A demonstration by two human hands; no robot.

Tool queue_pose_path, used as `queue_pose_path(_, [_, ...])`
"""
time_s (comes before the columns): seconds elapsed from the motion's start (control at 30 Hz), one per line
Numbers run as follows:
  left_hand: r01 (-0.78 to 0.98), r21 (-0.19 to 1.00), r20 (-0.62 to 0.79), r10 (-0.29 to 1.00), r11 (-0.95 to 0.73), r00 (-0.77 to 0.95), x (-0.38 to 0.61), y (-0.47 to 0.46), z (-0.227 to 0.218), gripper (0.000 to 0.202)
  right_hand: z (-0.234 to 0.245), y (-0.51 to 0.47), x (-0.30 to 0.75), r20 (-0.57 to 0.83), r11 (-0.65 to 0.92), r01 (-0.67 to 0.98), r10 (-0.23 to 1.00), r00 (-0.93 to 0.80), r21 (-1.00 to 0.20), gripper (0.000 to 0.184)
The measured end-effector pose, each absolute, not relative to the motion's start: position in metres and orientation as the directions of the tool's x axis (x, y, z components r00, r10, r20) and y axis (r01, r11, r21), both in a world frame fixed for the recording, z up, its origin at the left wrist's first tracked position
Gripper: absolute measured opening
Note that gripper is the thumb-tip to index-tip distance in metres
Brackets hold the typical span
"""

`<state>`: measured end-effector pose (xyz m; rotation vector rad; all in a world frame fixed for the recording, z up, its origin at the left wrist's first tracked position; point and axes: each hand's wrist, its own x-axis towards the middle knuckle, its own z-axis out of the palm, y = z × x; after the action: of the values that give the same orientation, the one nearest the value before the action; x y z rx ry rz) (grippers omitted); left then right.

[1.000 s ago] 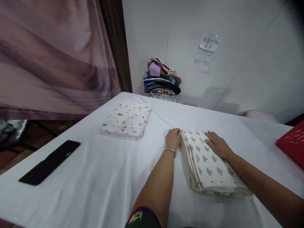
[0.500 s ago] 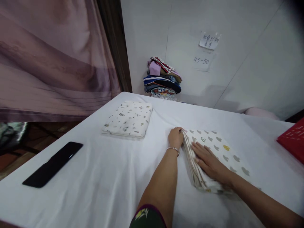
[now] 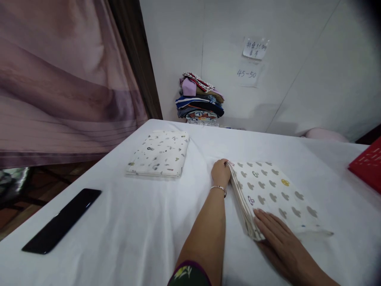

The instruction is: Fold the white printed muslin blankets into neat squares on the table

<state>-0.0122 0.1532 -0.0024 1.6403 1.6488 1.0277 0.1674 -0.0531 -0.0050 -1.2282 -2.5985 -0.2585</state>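
A white folded cloth (image 3: 268, 190) printed with grey mouse-head shapes lies on the table, its layered folded edge facing left. At its far left corner, my left hand (image 3: 220, 172) is closed on the fabric; a bracelet circles that wrist. My right hand (image 3: 278, 236) rests flat on the near edge of the cloth, fingers stretched out. Part of the near corner is hidden beneath the right hand. Another folded cloth (image 3: 160, 154), white with small scattered prints, lies apart to the left.
White fabric covers the table (image 3: 133, 230). A black phone-like slab (image 3: 62, 220) lies near its left edge. Behind the table is a pile of folded fabrics (image 3: 199, 101) against the wall. A red object (image 3: 369, 165) sits at the right, and a pinkish curtain (image 3: 59, 79) hangs at the left.
My right hand has slid from the middle of the cloth's left side toward its near edge, uncovering more print. My left hand stays at the far corner. The view has shifted slightly.
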Motion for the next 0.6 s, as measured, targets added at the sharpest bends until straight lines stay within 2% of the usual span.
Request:
queue_pose_path(0.1, [0.489, 0.864, 0.158, 0.987, -0.120, -0.036, -0.011, 0.154, -0.002, 0.025, -0.009, -0.052, 0.170, 0.328, 0.574, 0.816, 0.761, -0.559, 0.059, 0.067])
queue_pose_path(0.23, [0.461, 0.871, 0.202, 0.979, -0.172, -0.016, -0.010, 0.155, -0.001, 0.025, -0.006, -0.048, 0.181, 0.347, 0.596, 0.797, 0.731, -0.588, 0.096, 0.068])
queue_pose_path(0.43, [0.581, 0.803, 0.143, 0.989, -0.131, 0.024, -0.010, 0.152, 0.004, 0.023, 0.006, -0.047, 0.229, 0.403, 0.555, 0.831, 0.753, -0.521, 0.037, 0.063])
queue_pose_path(0.6, [0.629, 0.767, 0.144, 0.989, -0.127, 0.024, -0.009, 0.150, 0.005, 0.023, -0.002, -0.054, 0.225, 0.409, 0.571, 0.821, 0.742, -0.531, 0.030, 0.064])
